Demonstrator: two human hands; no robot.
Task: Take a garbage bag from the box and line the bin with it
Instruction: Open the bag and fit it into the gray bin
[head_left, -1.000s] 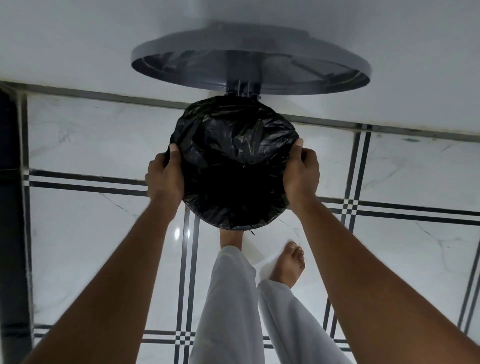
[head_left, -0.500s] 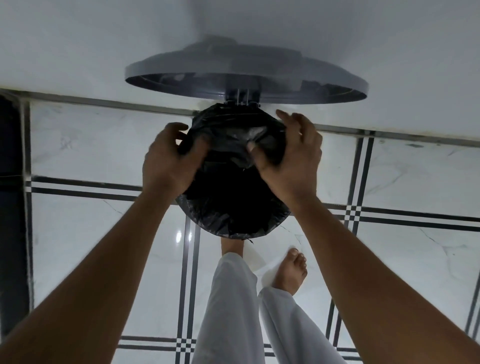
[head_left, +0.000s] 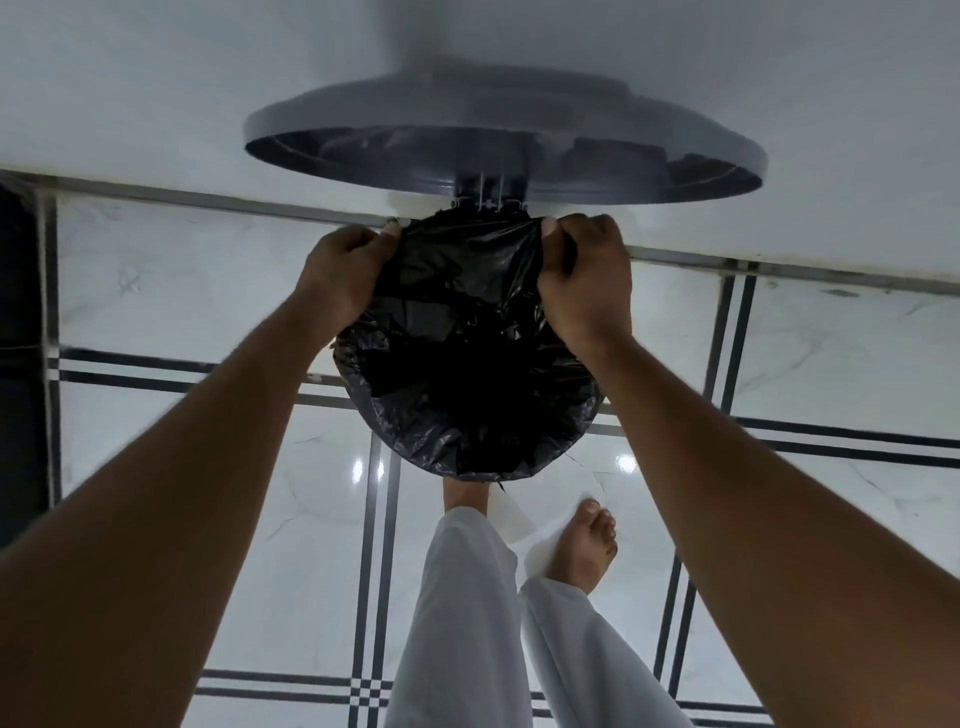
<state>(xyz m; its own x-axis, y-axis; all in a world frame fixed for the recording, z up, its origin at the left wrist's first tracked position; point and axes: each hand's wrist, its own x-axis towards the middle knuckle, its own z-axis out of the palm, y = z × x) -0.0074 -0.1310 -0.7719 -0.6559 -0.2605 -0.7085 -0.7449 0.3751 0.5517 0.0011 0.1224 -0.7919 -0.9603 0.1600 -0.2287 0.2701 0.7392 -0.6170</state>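
A black garbage bag (head_left: 467, 364) fills the round bin below me, its plastic folded over the near rim (head_left: 467, 470). The bin's grey lid (head_left: 519, 119) stands raised at the far side, against the wall. My left hand (head_left: 343, 270) pinches the bag's far left edge. My right hand (head_left: 587, 275) grips the far right edge. Between the two hands the plastic is pulled taut near the lid's hinge (head_left: 485, 200). The bin's body is hidden under the bag.
White marble floor tiles (head_left: 182, 493) with dark stripes lie all around. A white wall (head_left: 156, 78) rises just behind the bin. My bare feet and white trouser legs (head_left: 467, 597) stand right before the bin. A dark surface (head_left: 21, 364) borders the left.
Both hands moved from the bin's sides up and over the top to its far edge, near the hinge. They now stretch the bag's far edge between them.
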